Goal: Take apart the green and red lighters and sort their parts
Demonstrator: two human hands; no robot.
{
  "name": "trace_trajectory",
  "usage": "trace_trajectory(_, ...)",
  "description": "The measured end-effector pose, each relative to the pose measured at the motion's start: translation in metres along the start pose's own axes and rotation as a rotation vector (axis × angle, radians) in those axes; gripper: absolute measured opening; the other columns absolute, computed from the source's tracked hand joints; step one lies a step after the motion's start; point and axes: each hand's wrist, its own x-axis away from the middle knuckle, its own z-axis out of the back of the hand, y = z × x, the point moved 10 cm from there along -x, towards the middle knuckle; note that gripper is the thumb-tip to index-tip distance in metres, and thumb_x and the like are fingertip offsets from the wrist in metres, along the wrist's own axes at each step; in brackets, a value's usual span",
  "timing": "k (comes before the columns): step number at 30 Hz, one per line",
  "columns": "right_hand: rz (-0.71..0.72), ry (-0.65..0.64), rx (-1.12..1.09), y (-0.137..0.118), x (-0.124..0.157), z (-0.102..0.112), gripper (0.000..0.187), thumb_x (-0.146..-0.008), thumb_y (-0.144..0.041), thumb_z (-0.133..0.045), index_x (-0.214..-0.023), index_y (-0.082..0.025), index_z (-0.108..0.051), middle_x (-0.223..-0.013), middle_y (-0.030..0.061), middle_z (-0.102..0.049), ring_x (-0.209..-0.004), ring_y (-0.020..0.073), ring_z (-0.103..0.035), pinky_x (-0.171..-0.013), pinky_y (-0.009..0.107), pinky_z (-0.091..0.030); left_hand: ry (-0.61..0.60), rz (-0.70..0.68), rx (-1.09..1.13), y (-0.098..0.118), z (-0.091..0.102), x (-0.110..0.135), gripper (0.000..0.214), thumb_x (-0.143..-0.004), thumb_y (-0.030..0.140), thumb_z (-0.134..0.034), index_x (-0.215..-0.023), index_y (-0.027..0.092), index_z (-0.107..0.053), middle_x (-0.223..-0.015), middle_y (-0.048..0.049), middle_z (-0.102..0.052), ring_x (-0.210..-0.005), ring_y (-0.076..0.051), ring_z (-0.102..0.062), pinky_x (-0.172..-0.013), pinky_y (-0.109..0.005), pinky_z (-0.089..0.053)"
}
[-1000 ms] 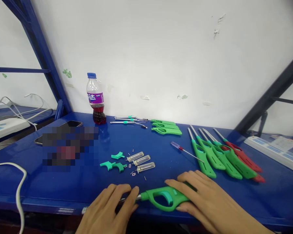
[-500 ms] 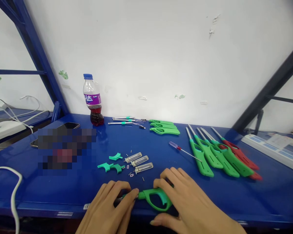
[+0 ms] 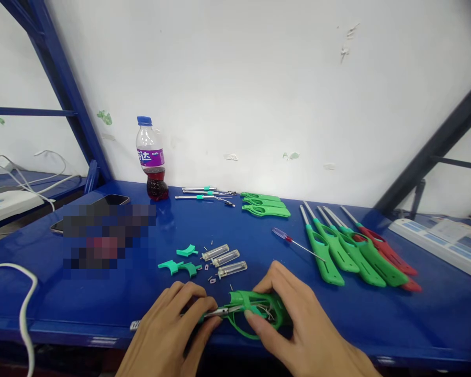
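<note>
At the table's front edge, a green long-nosed lighter casing lies gaping, with a teal trigger and thin wires showing inside. My right hand is closed around its rear part, thumb over the near side. My left hand pinches the lighter's metal tube to the left of the casing. The far end of the tube is hidden under my left fingers. Just beyond the hands lie three clear fuel tanks and three teal triggers, with tiny metal bits among them.
A screwdriver lies right of centre, beside several whole green and red lighters. Green casing halves and metal tubes with wires lie at the back, near a drink bottle. A phone and white cable are at left.
The casing has turned and come apart, so its inside now shows. My right hand has shifted its grip, thumb now on the trigger area. The left hand stays on the tube.
</note>
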Motion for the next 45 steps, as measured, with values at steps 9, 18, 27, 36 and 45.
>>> trace_trajectory(9,-0.112,0.195,0.094,0.046,0.000,0.047,0.023,-0.103,-0.050,-0.072,-0.111,-0.030,-0.067,-0.103,0.0002,-0.072,-0.093,0.0222,-0.070,-0.082,0.036,-0.055,0.010,-0.024,-0.101,0.000,0.001,0.004,0.020,-0.110,0.023,-0.057,-0.126,0.030,-0.068,-0.111,-0.0004,-0.072,-0.096,-0.018,-0.072,-0.086,-0.033,-0.063)
trace_trajectory(18,-0.092,0.095,0.111,0.062,0.022,0.039,0.016,-0.112,-0.040,-0.060,-0.117,-0.034,-0.074,-0.114,0.0014,-0.077,-0.109,0.0234,-0.073,-0.097,0.040,-0.057,0.012,-0.127,-0.063,0.025,0.008,-0.010,0.027,-0.111,0.019,-0.053,-0.134,0.027,-0.064,-0.115,-0.0048,-0.069,-0.098,-0.019,-0.067,-0.083,-0.029,-0.062)
trace_trajectory(27,-0.138,-0.107,-0.058,0.054,0.040,0.015,0.017,-0.111,-0.038,-0.062,-0.115,-0.034,-0.079,-0.113,0.0020,-0.075,-0.107,0.0215,-0.072,-0.096,0.035,-0.059,-0.184,-0.145,-0.099,0.029,-0.032,-0.024,0.032,-0.103,0.002,-0.047,-0.112,0.023,-0.068,-0.112,-0.0044,-0.071,-0.094,-0.020,-0.069,-0.080,-0.033,-0.064)
trace_trajectory(36,-0.175,-0.127,-0.108,0.061,0.039,0.012,0.022,-0.113,-0.043,-0.060,-0.119,-0.034,-0.079,-0.114,0.0026,-0.075,-0.110,0.0218,-0.070,-0.098,0.038,-0.057,0.034,-0.284,-0.367,0.064,-0.009,-0.025,0.048,-0.088,-0.009,-0.036,-0.115,0.018,-0.066,-0.107,-0.0051,-0.077,-0.082,-0.022,-0.076,-0.070,-0.035,-0.064)
trace_trajectory(45,-0.176,-0.100,-0.121,0.060,0.039,0.013,0.022,-0.113,-0.043,-0.058,-0.113,-0.034,-0.078,-0.112,0.0020,-0.075,-0.109,0.0220,-0.070,-0.098,0.038,-0.056,0.081,-0.313,-0.397,0.062,-0.013,-0.022,0.048,-0.092,-0.006,-0.034,-0.125,0.017,-0.060,-0.112,-0.0076,-0.078,-0.094,-0.023,-0.078,-0.081,-0.032,-0.063)
